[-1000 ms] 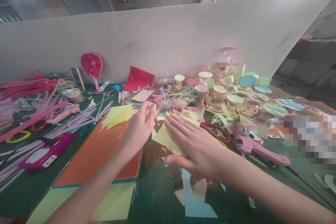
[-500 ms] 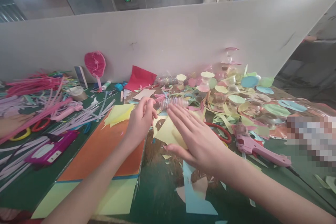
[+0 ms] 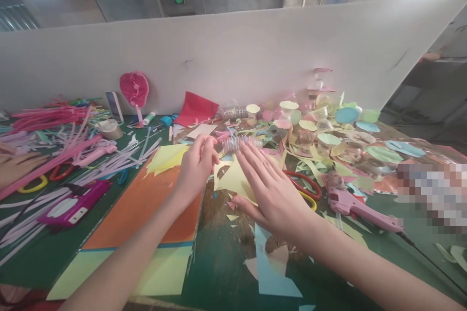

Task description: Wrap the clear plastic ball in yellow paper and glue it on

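Observation:
A transparent ridged plastic tube, like part of a bottle (image 3: 230, 144), lies on its side in the middle of the table. My left hand (image 3: 199, 160) is closed at its left end, thumb and forefinger pinched together. What they pinch is hidden. My right hand (image 3: 264, 182) is stretched out flat, fingertips resting on the tube's near side, thumb apart. Beneath the right hand lies a cut piece of pale yellow paper (image 3: 231, 177). Red-and-yellow-handled scissors (image 3: 310, 199) lie partly hidden beside that hand.
A pink glue gun (image 3: 365, 209) lies at right. Paper-topped plastic cups (image 3: 323, 124) crowd the back right. Orange sheets (image 3: 146, 214) lie at left, near a purple device (image 3: 75, 204) and pink strips (image 3: 51, 119). Another person's hand (image 3: 18, 167) is at the left edge.
My right hand has shifted slightly to the right along the tube. The left hand keeps its pinch in nearly the same place. The view has moved a little.

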A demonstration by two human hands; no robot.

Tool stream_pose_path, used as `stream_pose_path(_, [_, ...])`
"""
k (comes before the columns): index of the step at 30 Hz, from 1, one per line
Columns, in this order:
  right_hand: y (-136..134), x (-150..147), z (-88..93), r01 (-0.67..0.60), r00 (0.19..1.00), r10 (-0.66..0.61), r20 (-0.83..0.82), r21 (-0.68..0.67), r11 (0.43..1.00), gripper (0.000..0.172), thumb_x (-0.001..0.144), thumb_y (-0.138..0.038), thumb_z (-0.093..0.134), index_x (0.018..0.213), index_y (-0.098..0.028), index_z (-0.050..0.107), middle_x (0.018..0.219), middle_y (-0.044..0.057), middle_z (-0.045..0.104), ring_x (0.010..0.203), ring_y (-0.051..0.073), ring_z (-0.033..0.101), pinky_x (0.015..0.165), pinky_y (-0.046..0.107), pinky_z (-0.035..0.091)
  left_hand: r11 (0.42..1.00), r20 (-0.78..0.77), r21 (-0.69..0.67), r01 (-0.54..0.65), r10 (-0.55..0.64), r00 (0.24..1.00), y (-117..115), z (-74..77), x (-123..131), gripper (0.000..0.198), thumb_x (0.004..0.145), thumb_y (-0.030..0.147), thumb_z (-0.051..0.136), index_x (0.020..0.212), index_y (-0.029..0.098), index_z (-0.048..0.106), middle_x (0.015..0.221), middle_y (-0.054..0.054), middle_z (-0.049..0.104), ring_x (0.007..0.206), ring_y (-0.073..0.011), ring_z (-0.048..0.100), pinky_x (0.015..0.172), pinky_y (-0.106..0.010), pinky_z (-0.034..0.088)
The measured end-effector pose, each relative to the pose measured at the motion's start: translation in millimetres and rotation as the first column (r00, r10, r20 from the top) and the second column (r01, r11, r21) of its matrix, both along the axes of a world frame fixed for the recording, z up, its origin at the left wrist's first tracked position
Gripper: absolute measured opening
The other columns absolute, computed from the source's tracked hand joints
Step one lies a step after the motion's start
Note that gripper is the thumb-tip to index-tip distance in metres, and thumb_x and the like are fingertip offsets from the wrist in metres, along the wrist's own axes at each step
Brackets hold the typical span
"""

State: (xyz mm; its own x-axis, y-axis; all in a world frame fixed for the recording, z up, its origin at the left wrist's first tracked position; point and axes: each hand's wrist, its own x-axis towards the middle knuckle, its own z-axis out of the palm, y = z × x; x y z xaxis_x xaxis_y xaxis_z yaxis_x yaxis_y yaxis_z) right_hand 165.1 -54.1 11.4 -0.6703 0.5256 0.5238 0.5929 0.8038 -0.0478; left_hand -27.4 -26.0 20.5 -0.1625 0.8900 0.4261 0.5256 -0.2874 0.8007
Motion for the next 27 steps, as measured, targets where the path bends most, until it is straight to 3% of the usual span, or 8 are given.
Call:
stream_pose_path(4, [0.0, 2.3, -3.4, -0.057, 0.995, 0.069, 0.075, -0.158, 0.986, 0.078, 0.098, -0.062, 0.028, 0.148, -0.002, 0.037, 0.155, 0.020, 0.030, 0.147, 0.029, 0.021, 0.117, 0.049, 0.030, 1.000, -0.003, 0.009, 0.021, -0.021, 1.000, -1.5, 0.2, 0.6, 0.028, 0.099, 0.045, 0.035, 0.090, 0.025, 0.051, 0.056, 0.006, 0.057, 0.046, -0.0130, 0.052, 0.052, -0.025, 0.043])
stream_pose_path(9, [-0.5, 2.5, -1.1, 0.004, 1.000, -0.004, -0.013, 0.001, 1.000, 0.079, 0.098, -0.061, 0.028, 0.150, -0.001, 0.031, 0.159, 0.018, 0.017, 0.149, 0.027, 0.006, 0.121, 0.049, 0.020, 0.999, 0.025, -0.013, 0.033, -0.032, 0.999, -2.8, 0.9, 1.3, 0.027, 0.099, 0.045, 0.035, 0.091, 0.026, 0.052, 0.057, 0.006, 0.057, 0.047, -0.0131, 0.052, 0.051, -0.025, 0.043])
stream_pose_path(11, [-0.5, 1.9, -2.5, 0.034, 0.999, -0.034, -0.005, 0.014, 0.999, 0.076, 0.099, -0.058, 0.029, 0.148, 0.000, 0.035, 0.158, 0.019, 0.020, 0.148, 0.028, 0.009, 0.120, 0.049, 0.022, 1.000, 0.022, 0.004, 0.023, -0.023, 0.999, -3.1, 2.3, 0.7, 0.027, 0.099, 0.045, 0.035, 0.091, 0.025, 0.052, 0.058, 0.006, 0.057, 0.046, -0.0128, 0.052, 0.052, -0.026, 0.043])
stream_pose_path(15, [-0.6, 1.1, -6.4, -0.011, 0.994, 0.021, 0.106, -0.090, 0.996, 0.076, 0.099, -0.059, 0.028, 0.145, 0.001, 0.040, 0.154, 0.020, 0.032, 0.146, 0.029, 0.021, 0.117, 0.048, 0.031, 1.000, 0.009, 0.027, 0.001, -0.001, 1.000, -3.3, 4.8, -1.2, 0.028, 0.100, 0.044, 0.034, 0.090, 0.025, 0.051, 0.057, 0.006, 0.056, 0.045, -0.0126, 0.052, 0.052, -0.026, 0.042])
stream_pose_path(21, [-0.7, 0.6, -7.3, 0.051, 0.999, -0.052, 0.011, 0.050, 0.997, 0.078, 0.099, -0.058, 0.029, 0.149, 0.001, 0.032, 0.158, 0.020, 0.018, 0.148, 0.030, 0.010, 0.120, 0.050, 0.022, 1.000, 0.020, 0.030, 0.001, -0.002, 1.000, -1.1, 2.3, -3.1, 0.027, 0.099, 0.044, 0.034, 0.090, 0.025, 0.051, 0.057, 0.006, 0.057, 0.046, -0.0133, 0.052, 0.052, -0.027, 0.043])
stream_pose_path(27, [-3.4, 3.2, -4.3, -0.010, 0.993, 0.033, 0.109, -0.208, 0.978, 0.080, 0.098, -0.061, 0.029, 0.148, 0.000, 0.034, 0.156, 0.020, 0.027, 0.147, 0.030, 0.019, 0.117, 0.048, 0.029, 1.000, 0.017, 0.019, 0.001, -0.001, 1.000, 1.5, -0.5, -4.6, 0.028, 0.100, 0.044, 0.034, 0.089, 0.025, 0.050, 0.056, 0.006, 0.056, 0.045, -0.0132, 0.051, 0.053, -0.027, 0.043])
